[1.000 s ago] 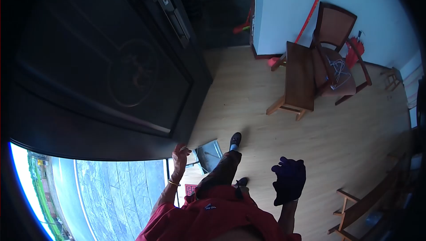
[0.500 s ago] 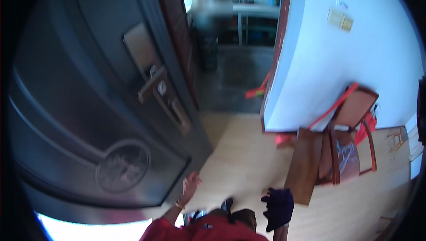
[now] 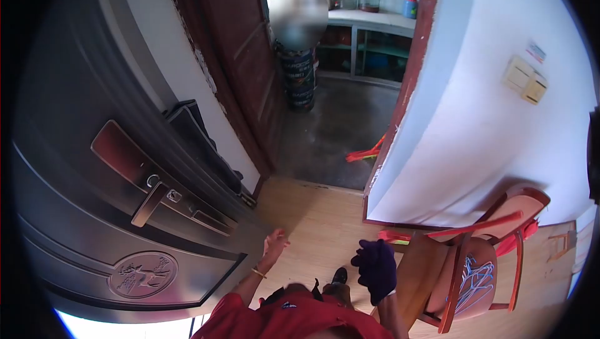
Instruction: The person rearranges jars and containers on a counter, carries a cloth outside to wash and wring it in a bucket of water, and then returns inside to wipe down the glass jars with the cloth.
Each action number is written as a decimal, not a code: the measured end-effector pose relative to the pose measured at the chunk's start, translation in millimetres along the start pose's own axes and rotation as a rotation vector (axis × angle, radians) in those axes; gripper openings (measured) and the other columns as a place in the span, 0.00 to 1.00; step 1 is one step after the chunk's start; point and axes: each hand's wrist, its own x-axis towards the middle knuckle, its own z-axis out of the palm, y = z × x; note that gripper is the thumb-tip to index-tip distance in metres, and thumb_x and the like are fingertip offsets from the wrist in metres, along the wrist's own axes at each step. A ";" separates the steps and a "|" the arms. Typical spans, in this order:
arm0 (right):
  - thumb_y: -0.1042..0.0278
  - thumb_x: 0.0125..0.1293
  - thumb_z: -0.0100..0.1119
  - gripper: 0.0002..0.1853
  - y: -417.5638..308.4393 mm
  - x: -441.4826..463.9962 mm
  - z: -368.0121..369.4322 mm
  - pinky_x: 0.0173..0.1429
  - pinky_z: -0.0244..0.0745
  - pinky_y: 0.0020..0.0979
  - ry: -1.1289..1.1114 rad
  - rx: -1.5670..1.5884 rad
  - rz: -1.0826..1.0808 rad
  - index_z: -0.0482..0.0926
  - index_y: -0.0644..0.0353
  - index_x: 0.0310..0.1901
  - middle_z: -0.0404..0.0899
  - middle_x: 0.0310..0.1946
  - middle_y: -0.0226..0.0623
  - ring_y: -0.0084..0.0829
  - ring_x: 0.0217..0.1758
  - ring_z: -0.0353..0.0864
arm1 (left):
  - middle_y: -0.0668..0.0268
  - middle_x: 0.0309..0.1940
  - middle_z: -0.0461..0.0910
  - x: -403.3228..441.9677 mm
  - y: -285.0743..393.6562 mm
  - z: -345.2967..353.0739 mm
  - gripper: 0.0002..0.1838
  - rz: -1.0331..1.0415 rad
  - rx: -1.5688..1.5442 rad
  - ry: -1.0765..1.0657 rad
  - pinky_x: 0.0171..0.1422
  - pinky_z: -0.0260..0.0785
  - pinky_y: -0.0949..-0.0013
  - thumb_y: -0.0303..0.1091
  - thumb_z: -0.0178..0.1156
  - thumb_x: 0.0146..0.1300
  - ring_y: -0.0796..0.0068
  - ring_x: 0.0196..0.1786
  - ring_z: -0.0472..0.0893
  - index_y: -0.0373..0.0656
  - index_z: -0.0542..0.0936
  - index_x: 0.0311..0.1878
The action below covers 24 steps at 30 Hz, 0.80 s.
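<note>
My left hand is bare, with a bracelet on the wrist. Its fingers are loosely bent and apart, holding nothing, just beside the free edge of a dark metal door. A lever handle on a long plate and a round deer emblem mark that door. On my right hand is a dark purple glove; its fingers are slightly curled and apart, with nothing seen in them. Nearest to this hand is a wooden board or bench beside a wooden armchair.
Blue-white hangers lie on the chair seat. Ahead, a doorway with a dark red frame leads to a room with a patterned cylinder, a counter with jars, and a red tool on the floor. A switch is on the right wall.
My view has moved forward and turned. The door now stands further to the left, uncovering dark folded items behind it. The chair appears closer, and both hands are a little higher in view.
</note>
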 end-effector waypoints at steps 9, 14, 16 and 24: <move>0.51 0.73 0.45 0.18 -36.2 101.5 45.0 0.27 0.68 0.25 -0.063 -0.204 0.022 0.74 0.59 0.40 0.76 0.30 0.34 0.28 0.26 0.75 | 0.62 0.23 0.80 138.5 -58.5 39.7 0.11 -0.083 -0.171 0.110 0.23 0.68 0.72 0.33 0.53 0.57 0.76 0.22 0.79 0.41 0.78 0.41; 0.73 0.63 0.53 0.05 -51.4 170.8 85.8 0.29 0.68 0.25 -0.148 -0.889 -0.348 0.72 0.60 0.40 0.75 0.37 0.34 0.27 0.29 0.76 | 0.65 0.21 0.74 224.5 -76.2 37.0 0.06 -0.455 -0.169 0.144 0.17 0.62 0.73 0.33 0.53 0.57 0.74 0.17 0.73 0.42 0.74 0.34; 0.81 0.57 0.55 0.10 -68.6 198.3 121.2 0.31 0.69 0.24 -0.145 -0.650 -0.228 0.71 0.61 0.41 0.74 0.36 0.33 0.26 0.31 0.76 | 0.63 0.22 0.74 270.6 -120.3 32.8 0.04 -0.557 -0.389 0.049 0.20 0.64 0.73 0.30 0.53 0.57 0.73 0.19 0.73 0.41 0.74 0.34; 0.75 0.64 0.51 0.13 -105.7 373.9 218.6 0.29 0.61 0.20 -0.146 -0.371 -0.128 0.71 0.65 0.50 0.72 0.31 0.33 0.25 0.30 0.71 | 0.61 0.18 0.72 401.3 -60.2 3.1 0.05 -0.555 -0.305 -0.065 0.22 0.66 0.70 0.26 0.57 0.52 0.72 0.20 0.74 0.40 0.73 0.23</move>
